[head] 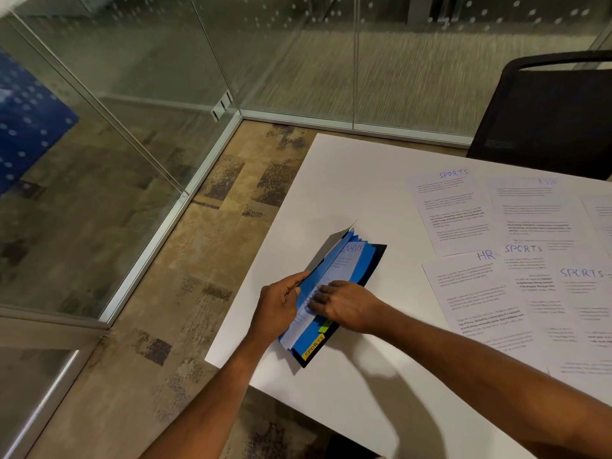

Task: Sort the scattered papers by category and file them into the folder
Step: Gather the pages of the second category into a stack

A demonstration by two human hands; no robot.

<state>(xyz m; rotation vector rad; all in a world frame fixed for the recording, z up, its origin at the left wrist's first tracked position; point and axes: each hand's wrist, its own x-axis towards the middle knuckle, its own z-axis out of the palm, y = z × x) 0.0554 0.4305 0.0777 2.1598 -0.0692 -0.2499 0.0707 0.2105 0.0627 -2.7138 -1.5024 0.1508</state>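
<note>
Blue-pocketed folder [366, 260], loose papers [463, 210] lying to its right, is pinched open at the front flap [331, 248] by our left hand [280, 306], so the flat, pressed-together fingers [319, 294] of our right hand [347, 306] should push the sheet [336, 270] fully down.

Black chair [546, 117] behind white table [347, 180]; glass walls [132, 77].

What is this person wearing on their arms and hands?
Nothing visible. The left hand and right hand are ungloved; no sleeve, watch, ring or bracelet shows anywhere up to the frame's edge.
</note>
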